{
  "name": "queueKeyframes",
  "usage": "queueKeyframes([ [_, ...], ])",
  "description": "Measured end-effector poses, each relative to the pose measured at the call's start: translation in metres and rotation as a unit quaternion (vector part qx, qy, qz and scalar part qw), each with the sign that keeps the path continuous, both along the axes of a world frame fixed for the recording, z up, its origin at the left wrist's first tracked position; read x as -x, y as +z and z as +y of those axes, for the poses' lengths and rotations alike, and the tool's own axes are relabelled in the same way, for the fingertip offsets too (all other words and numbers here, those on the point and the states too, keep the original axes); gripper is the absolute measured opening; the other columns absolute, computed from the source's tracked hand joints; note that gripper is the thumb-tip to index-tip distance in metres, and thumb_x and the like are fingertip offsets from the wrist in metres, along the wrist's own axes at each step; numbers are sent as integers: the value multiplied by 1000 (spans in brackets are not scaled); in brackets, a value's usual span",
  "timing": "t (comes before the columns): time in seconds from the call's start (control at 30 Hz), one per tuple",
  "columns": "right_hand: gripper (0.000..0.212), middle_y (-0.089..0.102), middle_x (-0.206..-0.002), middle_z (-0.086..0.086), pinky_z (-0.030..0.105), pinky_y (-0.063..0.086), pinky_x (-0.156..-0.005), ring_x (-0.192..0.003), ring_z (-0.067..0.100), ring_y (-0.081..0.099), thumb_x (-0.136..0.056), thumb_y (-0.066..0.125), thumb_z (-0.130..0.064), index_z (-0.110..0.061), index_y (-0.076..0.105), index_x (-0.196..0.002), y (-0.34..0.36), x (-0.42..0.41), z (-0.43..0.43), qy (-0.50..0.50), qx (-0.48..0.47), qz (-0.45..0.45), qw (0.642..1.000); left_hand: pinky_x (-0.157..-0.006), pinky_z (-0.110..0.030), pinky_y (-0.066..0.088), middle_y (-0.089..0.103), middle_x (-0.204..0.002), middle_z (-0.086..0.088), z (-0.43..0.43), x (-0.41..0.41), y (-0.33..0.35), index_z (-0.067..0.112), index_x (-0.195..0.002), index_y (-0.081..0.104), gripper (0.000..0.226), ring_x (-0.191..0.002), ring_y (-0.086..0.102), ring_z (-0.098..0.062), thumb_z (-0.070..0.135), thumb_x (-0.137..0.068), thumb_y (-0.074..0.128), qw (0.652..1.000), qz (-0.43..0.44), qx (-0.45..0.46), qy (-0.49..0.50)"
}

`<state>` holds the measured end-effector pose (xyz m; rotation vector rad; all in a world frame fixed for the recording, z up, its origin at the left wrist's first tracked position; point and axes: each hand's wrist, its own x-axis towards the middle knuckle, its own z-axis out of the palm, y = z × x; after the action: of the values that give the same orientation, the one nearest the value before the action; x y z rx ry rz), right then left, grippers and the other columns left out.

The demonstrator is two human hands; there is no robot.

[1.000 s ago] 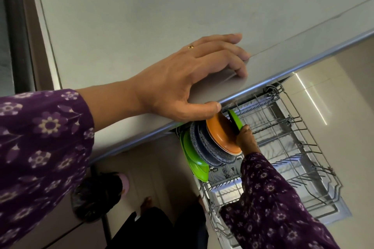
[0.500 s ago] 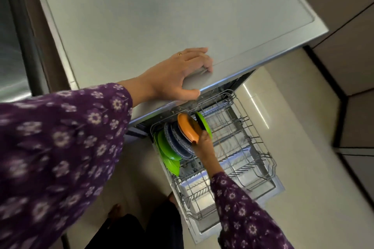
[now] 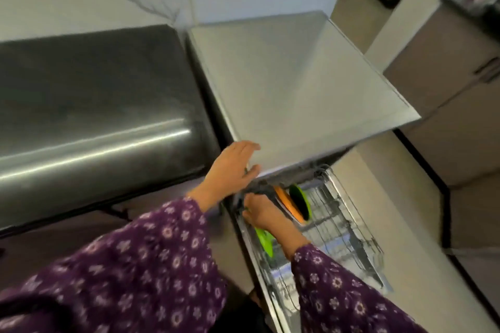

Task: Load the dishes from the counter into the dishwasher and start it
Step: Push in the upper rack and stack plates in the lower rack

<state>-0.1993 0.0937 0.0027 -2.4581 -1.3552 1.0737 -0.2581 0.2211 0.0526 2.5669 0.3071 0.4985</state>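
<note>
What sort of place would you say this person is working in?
Most likely a home kitchen. A wire dishwasher rack is pulled out low, with an orange plate and a green plate standing in it, below a grey countertop, and cabinets stand alongside.

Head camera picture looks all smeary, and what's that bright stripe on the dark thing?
Head view: blur smears the left hand, the right hand and the rack; the stripe is light glaring off the shiny dark steel top; the wide lens bows straight edges.
</note>
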Motion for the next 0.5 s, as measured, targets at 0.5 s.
queueKeyframes([
  [0.5, 6, 66, -79, 9, 33, 54, -69, -74, 19, 64, -87, 59, -16, -11, 60, -88, 132, 312, 300, 176, -133, 153, 963, -87, -33, 44, 63, -106, -6, 146, 499, 14, 10, -113, 58, 39, -106, 56, -25, 38, -88, 49, 866, 63, 8, 496],
])
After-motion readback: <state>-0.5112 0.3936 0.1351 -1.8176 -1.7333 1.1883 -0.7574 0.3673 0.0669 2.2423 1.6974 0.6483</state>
